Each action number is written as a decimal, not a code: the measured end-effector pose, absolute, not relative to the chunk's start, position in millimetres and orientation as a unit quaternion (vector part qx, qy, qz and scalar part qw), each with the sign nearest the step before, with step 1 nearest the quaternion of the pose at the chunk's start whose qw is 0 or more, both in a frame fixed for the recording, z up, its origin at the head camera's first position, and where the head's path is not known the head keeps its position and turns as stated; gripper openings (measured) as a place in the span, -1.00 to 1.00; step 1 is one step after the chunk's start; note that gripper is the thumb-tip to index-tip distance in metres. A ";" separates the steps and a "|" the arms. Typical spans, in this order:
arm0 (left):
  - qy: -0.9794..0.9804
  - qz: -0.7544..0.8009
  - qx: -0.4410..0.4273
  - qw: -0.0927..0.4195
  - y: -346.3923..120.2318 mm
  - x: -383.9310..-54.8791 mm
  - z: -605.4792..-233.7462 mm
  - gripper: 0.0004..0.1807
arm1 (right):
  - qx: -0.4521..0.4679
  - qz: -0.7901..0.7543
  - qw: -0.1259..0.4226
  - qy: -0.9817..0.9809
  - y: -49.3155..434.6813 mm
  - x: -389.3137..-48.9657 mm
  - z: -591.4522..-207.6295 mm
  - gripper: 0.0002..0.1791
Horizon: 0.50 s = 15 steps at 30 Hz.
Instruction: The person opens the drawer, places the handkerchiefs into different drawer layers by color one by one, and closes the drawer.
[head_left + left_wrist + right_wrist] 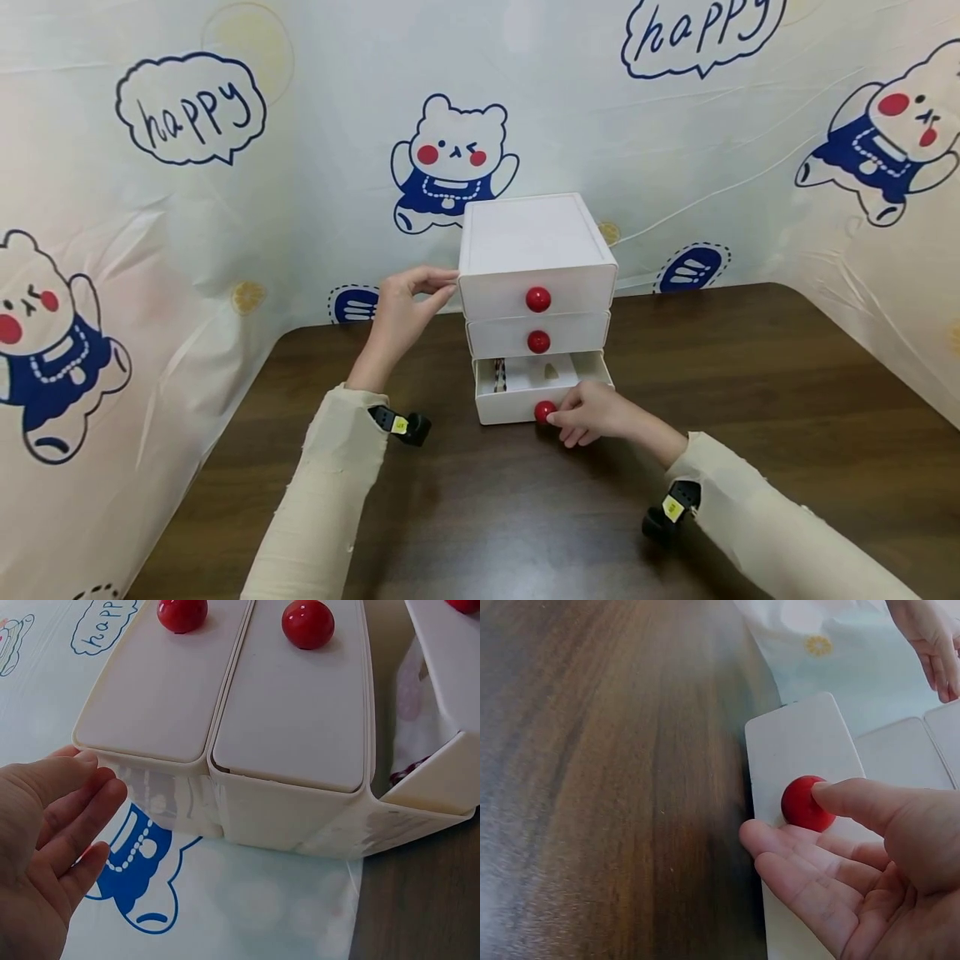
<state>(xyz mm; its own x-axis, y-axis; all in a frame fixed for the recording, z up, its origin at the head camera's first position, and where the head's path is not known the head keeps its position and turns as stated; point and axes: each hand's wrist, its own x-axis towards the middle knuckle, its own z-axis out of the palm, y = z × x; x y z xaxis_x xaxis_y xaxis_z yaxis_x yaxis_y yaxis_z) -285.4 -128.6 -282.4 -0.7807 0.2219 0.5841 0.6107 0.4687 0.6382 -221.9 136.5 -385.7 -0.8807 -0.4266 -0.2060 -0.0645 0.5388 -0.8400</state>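
A white three-drawer cabinet (536, 233) has a round red knob on each drawer. Its bottom drawer (502, 408) is pulled out partway, while the upper two sit closed. My right hand (596, 412) pinches the bottom drawer's red knob (807, 804) between thumb and fingers. At the cabinet's upper left front edge, my left hand (405, 312) touches the corner with its fingertips, the other fingers loosely extended in the left wrist view. Inside the open drawer lie a white item (536, 371) with a tan patch and a dark patterned strip (500, 375); their kinds cannot be made out.
The cabinet stands near the back of a dark brown wooden table (465, 517). Behind it hangs a pale cloth (337, 192) printed with bears and the word "happy". Small black cameras (401, 423) are strapped to both wrists.
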 end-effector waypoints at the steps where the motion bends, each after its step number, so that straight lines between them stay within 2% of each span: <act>1: -0.830 -0.450 -0.250 0.215 -128.3 -285.4 -282.6 -0.79 | -0.143 -0.458 0.197 0.855 136.4 -223.5 -386.1 -0.73; 15: -0.833 -0.444 -0.248 0.218 -128.2 -287.2 -282.6 -0.80 | -0.143 -0.467 0.194 0.851 135.0 -246.5 -385.9 -0.73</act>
